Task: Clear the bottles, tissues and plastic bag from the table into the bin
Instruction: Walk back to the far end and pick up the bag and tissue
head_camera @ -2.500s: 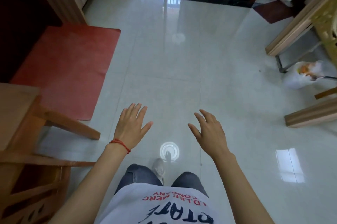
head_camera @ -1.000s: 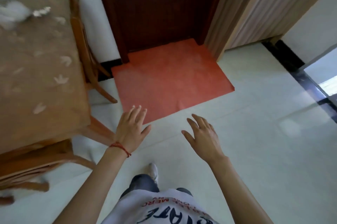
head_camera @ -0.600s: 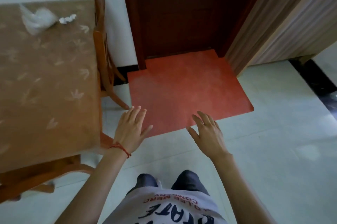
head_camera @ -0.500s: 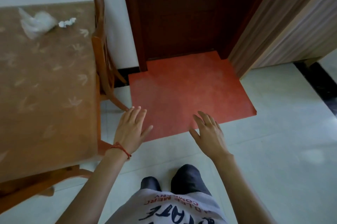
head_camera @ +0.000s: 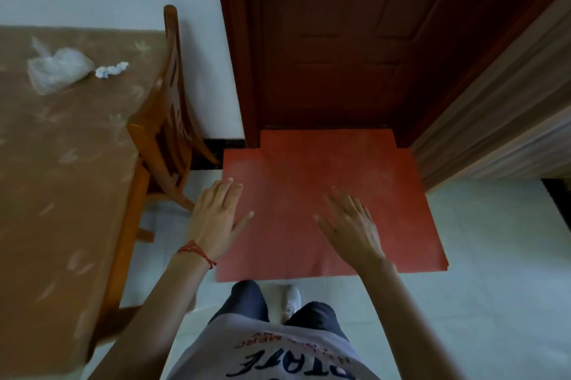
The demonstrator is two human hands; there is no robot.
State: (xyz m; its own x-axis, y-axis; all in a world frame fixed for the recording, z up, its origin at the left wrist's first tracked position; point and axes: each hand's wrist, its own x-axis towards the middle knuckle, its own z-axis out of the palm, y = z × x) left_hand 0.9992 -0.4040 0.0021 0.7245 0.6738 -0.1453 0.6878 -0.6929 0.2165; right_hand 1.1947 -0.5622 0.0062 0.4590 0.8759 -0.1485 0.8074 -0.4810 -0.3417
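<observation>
A crumpled clear plastic bag [head_camera: 58, 70] lies at the far side of the brown patterned table [head_camera: 55, 194] on the left. Just right of it sits a small white tissue wad [head_camera: 111, 69]. My left hand [head_camera: 216, 219] hovers over the floor beside the table's right edge, fingers straight and spread, holding nothing. My right hand [head_camera: 349, 225] is held out over the red mat, fingers relaxed and empty. Both hands are well short of the bag and tissue. No bottle or bin is in view.
A wooden chair [head_camera: 167, 120] stands between the table and the white wall. A red mat [head_camera: 324, 181] lies on the pale tiled floor before a dark wooden door [head_camera: 340, 39]. A wood-panelled wall [head_camera: 509, 107] rises at the right.
The view has swung from the open floor round to the table and door, and moved closer to them. Both hands stay held out, open and empty.
</observation>
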